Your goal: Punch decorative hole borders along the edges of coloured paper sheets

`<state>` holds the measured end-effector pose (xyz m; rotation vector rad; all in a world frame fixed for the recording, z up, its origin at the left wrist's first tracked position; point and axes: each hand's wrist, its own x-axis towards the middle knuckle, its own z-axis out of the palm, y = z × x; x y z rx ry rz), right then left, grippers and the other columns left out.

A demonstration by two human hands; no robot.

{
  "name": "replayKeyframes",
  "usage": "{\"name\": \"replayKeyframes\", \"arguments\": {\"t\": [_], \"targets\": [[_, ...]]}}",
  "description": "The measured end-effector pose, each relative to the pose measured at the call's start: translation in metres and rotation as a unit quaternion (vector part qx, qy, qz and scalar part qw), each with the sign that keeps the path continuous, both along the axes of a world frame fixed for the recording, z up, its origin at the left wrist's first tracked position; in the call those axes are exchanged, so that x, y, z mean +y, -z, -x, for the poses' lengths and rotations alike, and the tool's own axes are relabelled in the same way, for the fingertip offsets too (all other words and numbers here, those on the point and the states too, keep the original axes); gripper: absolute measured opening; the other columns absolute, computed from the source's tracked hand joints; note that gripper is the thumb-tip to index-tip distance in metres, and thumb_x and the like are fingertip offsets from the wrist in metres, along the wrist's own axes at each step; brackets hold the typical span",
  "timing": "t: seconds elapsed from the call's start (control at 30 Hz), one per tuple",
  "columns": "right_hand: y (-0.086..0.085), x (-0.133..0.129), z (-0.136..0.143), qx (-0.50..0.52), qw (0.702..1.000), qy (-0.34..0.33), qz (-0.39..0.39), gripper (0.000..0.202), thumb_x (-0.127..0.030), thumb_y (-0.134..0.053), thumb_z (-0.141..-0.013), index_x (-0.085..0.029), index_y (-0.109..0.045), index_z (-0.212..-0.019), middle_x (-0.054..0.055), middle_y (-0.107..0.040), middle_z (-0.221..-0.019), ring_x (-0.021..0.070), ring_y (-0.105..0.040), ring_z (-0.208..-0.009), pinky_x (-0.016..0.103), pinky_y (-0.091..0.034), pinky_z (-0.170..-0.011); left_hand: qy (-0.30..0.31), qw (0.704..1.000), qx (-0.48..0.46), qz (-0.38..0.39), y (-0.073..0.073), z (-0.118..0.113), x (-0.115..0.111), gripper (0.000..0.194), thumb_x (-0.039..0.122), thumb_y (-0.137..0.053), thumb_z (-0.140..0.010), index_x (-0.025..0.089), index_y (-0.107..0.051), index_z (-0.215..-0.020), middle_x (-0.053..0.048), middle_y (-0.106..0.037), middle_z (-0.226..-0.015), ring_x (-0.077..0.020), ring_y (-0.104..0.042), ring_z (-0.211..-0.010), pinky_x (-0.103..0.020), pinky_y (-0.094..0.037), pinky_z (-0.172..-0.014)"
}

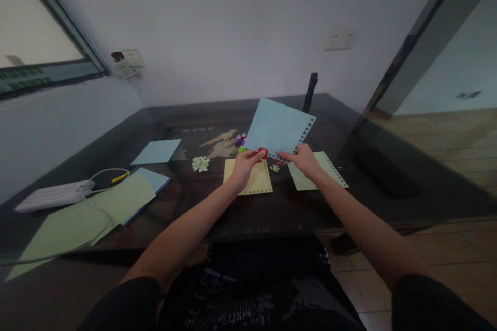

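Note:
My left hand [245, 166] is closed round a small red hole punch [263, 153] at the lower left corner of a light blue sheet [277, 126]. My right hand [304, 161] pinches the sheet's lower right edge. Punched holes run along the bottom and right edges of this raised sheet. Below it on the table lie a yellow sheet [252, 181] and a pale green sheet [318, 171], both with punched holes along edges. Purple and green punches [238, 140] sit just behind my left hand.
On the dark table [233, 220] are a pile of small paper pieces [200, 164], a blue sheet [157, 152], stacked coloured paper [128, 199], a white power strip [54, 195] with cables, and a black case [386, 171]. A black upright object [310, 92] stands at the back.

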<state>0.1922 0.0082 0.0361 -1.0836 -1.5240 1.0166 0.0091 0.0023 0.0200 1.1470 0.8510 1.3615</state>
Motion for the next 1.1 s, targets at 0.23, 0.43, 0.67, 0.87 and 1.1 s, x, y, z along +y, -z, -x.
{"name": "replayKeyframes", "arguments": {"t": [0.23, 0.43, 0.67, 0.87, 1.1], "targets": [[-0.002, 0.001, 0.0, -0.01, 1.0, -0.002, 0.0, 0.028, -0.037, -0.073, -0.064, -0.011, -0.068, -0.074, 0.012, -0.073, -0.077, 0.0231, -0.068, -0.064, 0.036, -0.056, -0.065, -0.009, 1.0, 0.006, 0.01, 0.005, 0.0, 0.003, 0.028, 0.038, -0.076, -0.064, 0.013, -0.072, -0.077, -0.007, -0.069, -0.076, -0.0148, -0.061, -0.072, -0.03, -0.042, -0.075], [-0.003, 0.001, -0.002, -0.015, 1.0, -0.014, 0.008, 0.03, -0.039, -0.073, -0.064, -0.012, -0.067, -0.074, 0.012, -0.073, -0.074, 0.0225, -0.068, -0.061, 0.035, -0.056, -0.063, 0.003, 0.999, -0.018, 0.028, 0.004, -0.002, 0.003, 0.03, 0.038, -0.078, -0.062, 0.012, -0.072, -0.076, -0.008, -0.068, -0.08, -0.0156, -0.062, -0.076, -0.031, -0.044, -0.079], [0.004, 0.005, -0.002, 0.027, 0.999, -0.012, 0.019, 0.033, -0.038, -0.076, -0.062, -0.012, -0.068, -0.08, 0.01, -0.073, -0.077, 0.0227, -0.068, -0.06, 0.037, -0.057, -0.063, 0.029, 0.998, -0.037, 0.04, 0.004, -0.002, 0.002, 0.03, 0.036, -0.079, -0.062, 0.012, -0.071, -0.079, -0.008, -0.067, -0.085, -0.0146, -0.062, -0.08, -0.031, -0.045, -0.085], [0.007, 0.007, -0.003, 0.047, 0.999, -0.015, 0.014, 0.037, -0.042, -0.077, -0.061, -0.012, -0.068, -0.081, 0.011, -0.073, -0.078, 0.0215, -0.068, -0.059, 0.035, -0.058, -0.062, 0.049, 0.996, -0.055, 0.044, 0.001, -0.003, -0.001, 0.03, 0.034, -0.08, -0.061, 0.013, -0.071, -0.08, -0.007, -0.068, -0.087, -0.0145, -0.062, -0.083, -0.031, -0.044, -0.09], [0.006, 0.011, -0.006, 0.053, 0.998, 0.036, 0.006, 0.033, -0.041, -0.076, -0.061, -0.013, -0.068, -0.076, 0.01, -0.073, -0.077, 0.0221, -0.067, -0.058, 0.034, -0.057, -0.061, 0.064, 0.995, -0.049, 0.052, 0.004, -0.003, 0.001, 0.032, 0.035, -0.079, -0.063, 0.012, -0.071, -0.085, -0.007, -0.069, -0.088, -0.0147, -0.063, -0.083, -0.032, -0.045, -0.089]]}}
